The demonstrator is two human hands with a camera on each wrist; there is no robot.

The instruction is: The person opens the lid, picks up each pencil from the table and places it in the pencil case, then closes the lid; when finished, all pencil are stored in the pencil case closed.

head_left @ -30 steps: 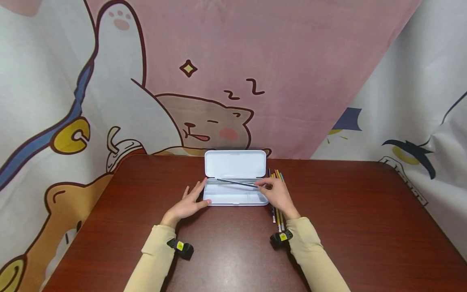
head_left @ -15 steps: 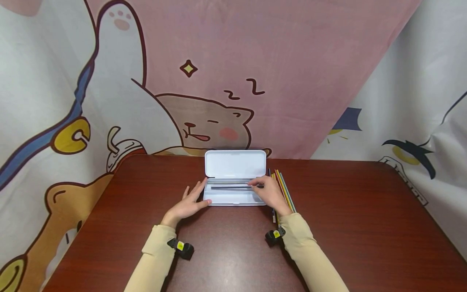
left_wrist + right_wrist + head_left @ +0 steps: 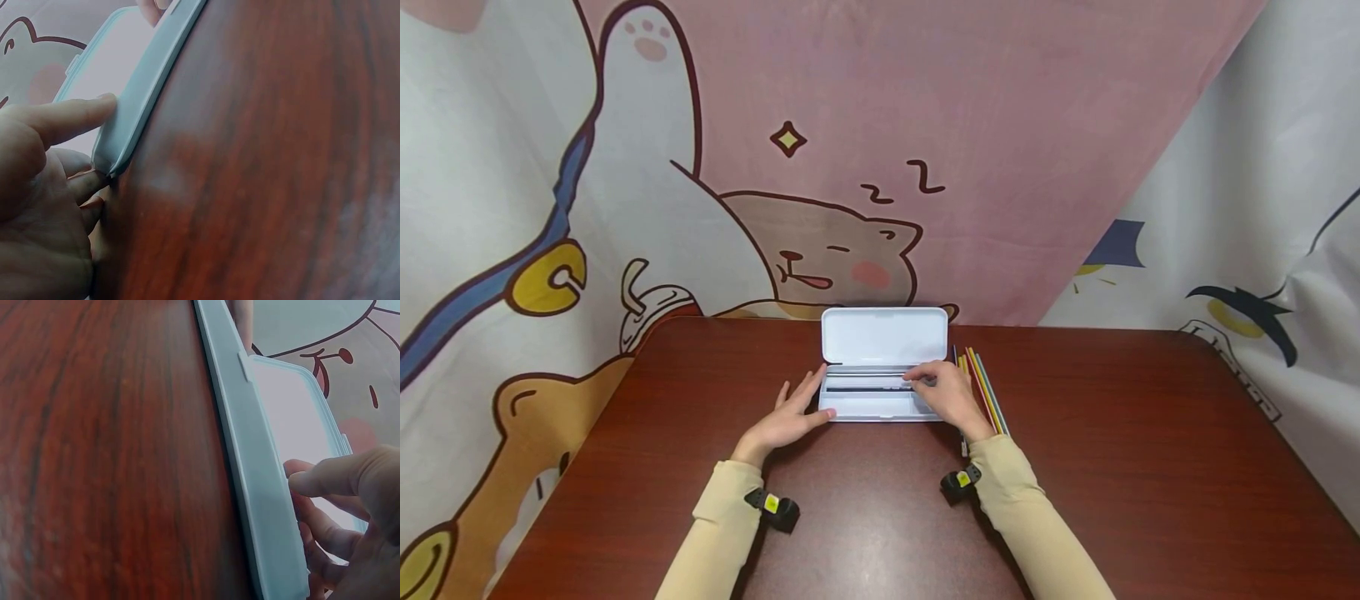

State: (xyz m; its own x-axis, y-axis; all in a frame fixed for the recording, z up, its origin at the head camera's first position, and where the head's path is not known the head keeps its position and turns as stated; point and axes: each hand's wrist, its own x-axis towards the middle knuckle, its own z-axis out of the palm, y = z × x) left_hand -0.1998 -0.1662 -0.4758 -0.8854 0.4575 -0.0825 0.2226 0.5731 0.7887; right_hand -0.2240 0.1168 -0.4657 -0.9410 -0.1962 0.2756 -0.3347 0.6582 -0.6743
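A white pencil case lies with its lid raised, and dark pencils lie lengthwise inside. One dark pencil rests flat in the long rear compartment, in front of another thin pencil. My left hand steadies the case's left end, fingers extended along the side and thumb on the front corner. Over the right part of the case, my right hand has thumb and index finger bent close to the dark pencil's right end. No pencil shows between those fingertips in the right wrist view.
Several coloured pencils lie on the brown table just right of the case, partly under my right hand and wrist. A patterned cloth hangs behind the table's back edge.
My right hand has moved slightly left and lowered the dark pencil from a slant to flat in the case, and its fingers have come off it. My left hand has stayed put.
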